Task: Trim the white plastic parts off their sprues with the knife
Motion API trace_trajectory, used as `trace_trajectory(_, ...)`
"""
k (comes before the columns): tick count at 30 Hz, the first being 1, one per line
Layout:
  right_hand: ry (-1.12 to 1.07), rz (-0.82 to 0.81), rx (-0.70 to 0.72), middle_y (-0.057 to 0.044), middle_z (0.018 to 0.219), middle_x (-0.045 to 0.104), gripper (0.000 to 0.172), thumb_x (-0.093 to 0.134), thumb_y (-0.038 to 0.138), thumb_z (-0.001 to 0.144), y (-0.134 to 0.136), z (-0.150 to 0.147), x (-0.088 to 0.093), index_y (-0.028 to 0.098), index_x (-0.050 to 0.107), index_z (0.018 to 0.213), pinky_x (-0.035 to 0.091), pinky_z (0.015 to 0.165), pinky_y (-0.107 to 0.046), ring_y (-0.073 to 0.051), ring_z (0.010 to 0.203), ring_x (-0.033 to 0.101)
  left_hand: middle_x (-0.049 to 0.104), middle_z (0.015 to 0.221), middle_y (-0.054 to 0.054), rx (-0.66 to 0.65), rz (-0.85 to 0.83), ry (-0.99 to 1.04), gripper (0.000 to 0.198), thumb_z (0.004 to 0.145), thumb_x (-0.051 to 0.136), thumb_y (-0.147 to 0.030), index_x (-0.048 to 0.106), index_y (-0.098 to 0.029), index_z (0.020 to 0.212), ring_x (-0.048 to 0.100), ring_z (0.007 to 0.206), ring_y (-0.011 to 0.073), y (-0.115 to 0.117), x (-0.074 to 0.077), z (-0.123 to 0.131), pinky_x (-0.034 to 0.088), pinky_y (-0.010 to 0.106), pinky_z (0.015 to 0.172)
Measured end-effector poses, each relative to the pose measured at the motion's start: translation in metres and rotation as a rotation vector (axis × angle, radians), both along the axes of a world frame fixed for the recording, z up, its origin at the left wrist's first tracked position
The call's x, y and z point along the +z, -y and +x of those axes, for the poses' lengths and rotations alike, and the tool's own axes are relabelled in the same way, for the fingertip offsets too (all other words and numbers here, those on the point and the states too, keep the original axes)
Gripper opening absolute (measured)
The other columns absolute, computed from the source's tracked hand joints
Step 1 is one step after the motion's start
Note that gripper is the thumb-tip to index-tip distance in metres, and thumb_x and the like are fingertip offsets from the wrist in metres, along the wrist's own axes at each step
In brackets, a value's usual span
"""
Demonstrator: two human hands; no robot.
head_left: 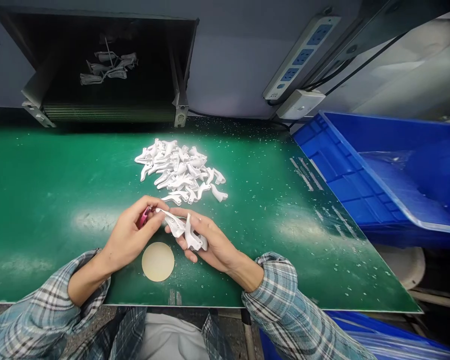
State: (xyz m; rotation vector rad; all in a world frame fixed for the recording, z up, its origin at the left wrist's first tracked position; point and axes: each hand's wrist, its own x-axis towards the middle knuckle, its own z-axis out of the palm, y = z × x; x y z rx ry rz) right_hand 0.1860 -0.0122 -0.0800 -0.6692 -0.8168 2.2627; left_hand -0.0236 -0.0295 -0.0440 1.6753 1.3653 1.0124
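White curved plastic pieces (174, 225): held up between both hands, above the near part of a green, smooth-topped worktable (255, 210); exact count impossible to tell because of overlap. Left hand (129, 237): thumb and forefinger pinching the narrow end of one piece, with a small pink object (145, 216) tucked inside the curled grip, mostly hidden. Right hand (213, 245): thumb and fingers closed around the wider ends, at least one further piece standing out beside the first. Just below the hands, flat on the tabletop: a round cream-coloured disc (158, 262). Beyond the hands: a loose heap of similar white pieces (180, 170). Farther back, inside a dark conveyor opening: white parts joined on a branching frame (110, 67). At right: a blue plastic crate (354, 175).
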Motion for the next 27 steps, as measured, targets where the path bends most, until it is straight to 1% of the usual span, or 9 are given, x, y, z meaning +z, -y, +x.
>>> trace_trajectory(3,0.026,-0.043,0.025,-0.006,0.089,0.07,0.042,0.079,0.046,0.089,0.0,-0.001,0.0,0.017,0.071,0.117,0.047,0.043,-0.016,-0.01,0.063,0.057,0.065,0.092,0.002,-0.107,0.108,-0.093,0.021,0.105,0.05,-0.03,0.069,-0.022,0.113,0.057,0.074,0.0127,0.001,-0.001,-0.003,0.045,0.025,0.066)
trace_trajectory(6,0.022,-0.082,0.016,-0.005,0.091,0.068,0.037,0.082,0.044,0.087,-0.001,-0.002,0.002,0.016,0.071,0.108,0.048,0.044,-0.015,-0.01,0.067,0.058,0.058,0.082,-0.001,-0.105,0.125,-0.173,0.029,0.109,0.041,-0.034,0.058,-0.023,0.13,0.051,0.066,0.0123,0.002,-0.005,-0.006,0.042,0.025,0.062)
trace_trajectory(8,0.018,-0.112,-0.022,-0.005,0.092,0.068,0.037,0.082,0.045,0.086,-0.002,-0.002,0.003,0.017,0.071,0.108,0.048,0.045,-0.015,-0.011,0.07,0.06,0.053,0.074,-0.005,-0.102,0.079,-0.212,0.026,0.11,0.037,-0.037,0.051,-0.021,0.125,0.048,0.059,0.0117,0.003,-0.009,-0.006,0.04,0.024,0.057)
trace_trajectory(10,0.014,-0.128,-0.046,-0.004,0.092,0.068,0.037,0.083,0.043,0.086,-0.003,-0.001,0.003,0.018,0.07,0.109,0.049,0.045,-0.016,-0.012,0.072,0.061,0.051,0.068,-0.007,-0.116,0.09,-0.297,0.02,0.11,0.035,-0.035,0.049,-0.021,0.109,0.046,0.054,0.0111,0.004,-0.012,-0.005,0.037,0.023,0.054)
trace_trajectory(13,0.004,-0.125,-0.049,-0.004,0.089,0.067,0.035,0.083,0.042,0.087,-0.003,-0.001,0.001,0.018,0.07,0.108,0.051,0.046,-0.016,-0.012,0.073,0.063,0.053,0.065,-0.006,-0.074,0.275,-0.489,0.024,0.111,0.034,-0.031,0.05,-0.021,0.096,0.047,0.052,0.0113,0.004,-0.016,-0.002,0.034,0.024,0.053)
trace_trajectory(16,-0.023,-0.126,-0.037,-0.003,0.087,0.066,0.033,0.082,0.042,0.087,-0.002,-0.001,0.0,0.017,0.071,0.106,0.052,0.046,-0.016,-0.012,0.073,0.062,0.064,0.072,-0.002,-0.059,0.416,-0.591,0.032,0.111,0.035,-0.042,0.055,-0.02,0.099,0.057,0.058,0.013,0.004,-0.016,0.0,0.037,0.025,0.056)
trace_trajectory(18,-0.037,-0.132,-0.037,-0.004,0.088,0.067,0.033,0.084,0.04,0.087,-0.001,-0.002,0.0,0.017,0.071,0.106,0.054,0.047,-0.016,-0.012,0.071,0.062,0.069,0.079,0.0,-0.094,0.416,-0.61,0.042,0.107,0.039,-0.057,0.057,-0.019,0.105,0.062,0.061,0.0141,0.004,-0.015,0.0,0.04,0.026,0.056)
trace_trajectory(20,-0.036,-0.143,-0.047,-0.004,0.089,0.068,0.034,0.085,0.039,0.086,-0.001,-0.002,0.001,0.016,0.073,0.107,0.056,0.048,-0.017,-0.011,0.07,0.061,0.071,0.082,0.001,-0.115,0.389,-0.623,0.05,0.103,0.043,-0.066,0.058,-0.018,0.109,0.065,0.063,0.0147,0.005,-0.013,0.0,0.042,0.026,0.056)
trace_trajectory(27,0.0,-0.145,-0.082,-0.004,0.088,0.071,0.037,0.087,0.039,0.083,0.0,-0.002,0.002,0.017,0.075,0.11,0.059,0.05,-0.02,-0.012,0.07,0.064,0.073,0.082,0.002,-0.105,0.362,-0.733,0.056,0.104,0.034,-0.068,0.061,-0.019,0.102,0.069,0.069,0.0178,0.006,-0.013,0.001,0.039,0.027,0.055)
